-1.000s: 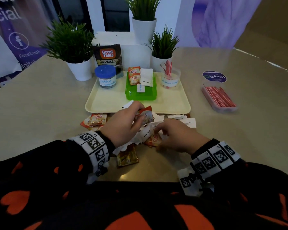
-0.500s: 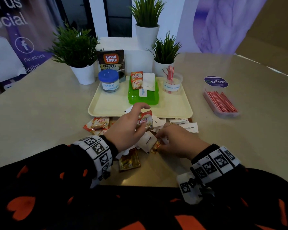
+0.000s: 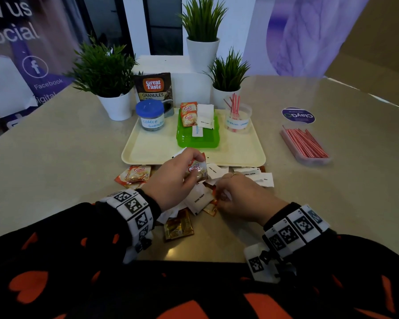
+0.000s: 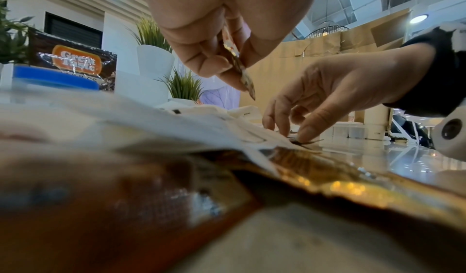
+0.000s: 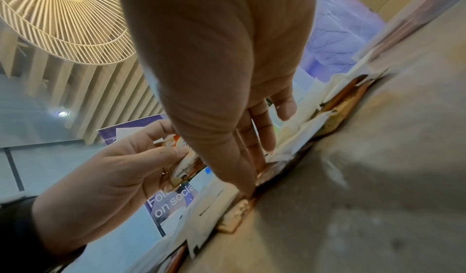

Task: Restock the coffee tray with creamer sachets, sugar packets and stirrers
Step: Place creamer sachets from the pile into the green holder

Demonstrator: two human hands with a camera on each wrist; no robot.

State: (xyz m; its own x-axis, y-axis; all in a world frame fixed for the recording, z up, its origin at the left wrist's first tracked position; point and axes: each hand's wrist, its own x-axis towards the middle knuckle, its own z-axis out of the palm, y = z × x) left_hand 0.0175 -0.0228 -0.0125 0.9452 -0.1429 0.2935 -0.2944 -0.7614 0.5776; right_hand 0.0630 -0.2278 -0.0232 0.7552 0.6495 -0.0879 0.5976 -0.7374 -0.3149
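The person's left hand [image 3: 173,178] has come up slightly from the heap since a moment ago, and its fingers [image 4: 201,66] keep a pinch on an orange-and-white foil creamer sachet [image 3: 197,170], held just off the beige desk [image 3: 55,157] near the front rim of the cream plastic tray [image 3: 152,150]. The right hand [image 3: 242,199] has stayed low in the loose pile of white paper sugar packets [image 3: 199,199] and other sachets, its fingertips [image 5: 248,189] pressing down onto an orange sachet at the pile's edge; whether it has actually gripped one I cannot tell. To me that means the sorting goes on: one creamer is picked and another is being sought before anything is carried over. On the tray, the green plastic box [image 3: 197,139] already stands a few creamers and sugar packets upright, with room to spare, and the clear stirrer cup [image 3: 236,118] holds only a few red-and-white stirrers. The main stock of stirrers [image 3: 305,145] lies untouched in a shallow tub well to the right.
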